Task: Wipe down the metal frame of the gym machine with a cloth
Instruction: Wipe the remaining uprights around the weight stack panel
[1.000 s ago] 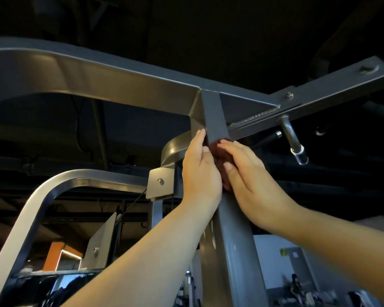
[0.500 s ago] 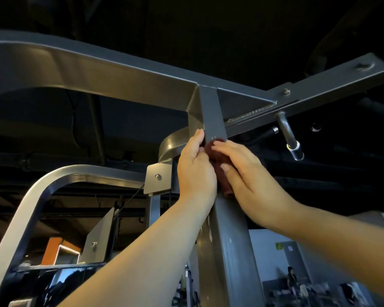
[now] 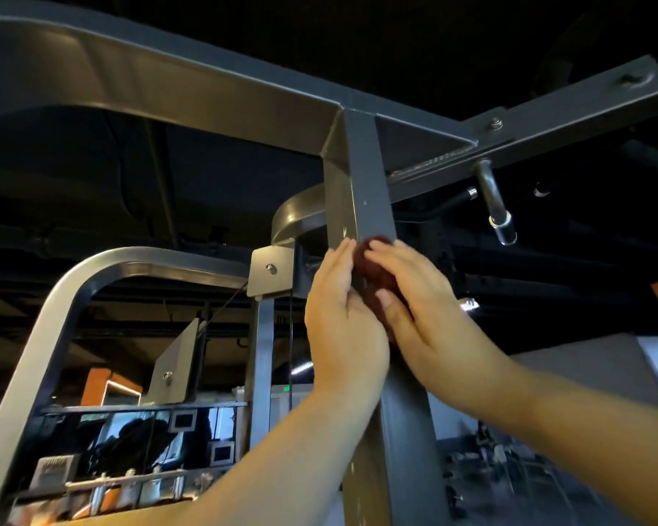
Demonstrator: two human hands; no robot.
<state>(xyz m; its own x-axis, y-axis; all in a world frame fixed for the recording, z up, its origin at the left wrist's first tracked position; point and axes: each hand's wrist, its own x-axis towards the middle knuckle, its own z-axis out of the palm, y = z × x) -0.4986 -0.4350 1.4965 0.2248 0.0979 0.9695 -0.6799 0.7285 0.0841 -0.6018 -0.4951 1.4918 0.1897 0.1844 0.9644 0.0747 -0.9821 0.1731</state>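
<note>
Head view: left hand [image 3: 342,320] and right hand [image 3: 430,320], fingers [image 3: 390,247] straight, press cloth [image 3: 371,269] against frame post [image 3: 369,184]

Grey upright post [image 3: 369,191] meets the crossbeam [image 3: 206,81] above. Dark red cloth [image 3: 373,267] lies against its near face, pressed by the right hand [image 3: 426,320]. The left hand [image 3: 342,320] rests on its left face.
</note>
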